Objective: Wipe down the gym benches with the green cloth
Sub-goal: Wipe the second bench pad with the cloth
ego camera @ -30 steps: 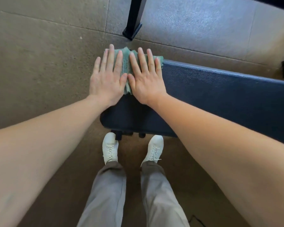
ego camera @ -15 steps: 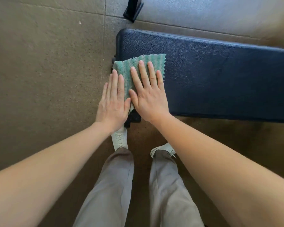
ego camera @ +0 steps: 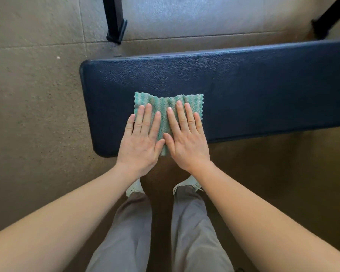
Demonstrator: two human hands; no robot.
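A dark blue padded gym bench (ego camera: 253, 85) runs from the left-centre to the right edge of the head view. A green ribbed cloth (ego camera: 165, 104) lies spread on its near left part, reaching the near edge. My left hand (ego camera: 141, 142) and my right hand (ego camera: 186, 142) lie flat side by side on the cloth, fingers straight and pointing away from me, pressing it onto the pad. Neither hand curls around the cloth. Both palms overhang the bench's near edge, and much of the cloth is hidden under them.
Speckled rubber floor tiles surround the bench. A black metal frame leg (ego camera: 115, 22) stands on the floor beyond the bench's left end, another dark leg (ego camera: 326, 20) at the top right. My white shoes (ego camera: 133, 188) and grey trousers are just below the bench's near edge.
Both hands slid the cloth from the bench's far left corner toward me, then rightward along the near edge. The view shifted, so more of the bench top shows.
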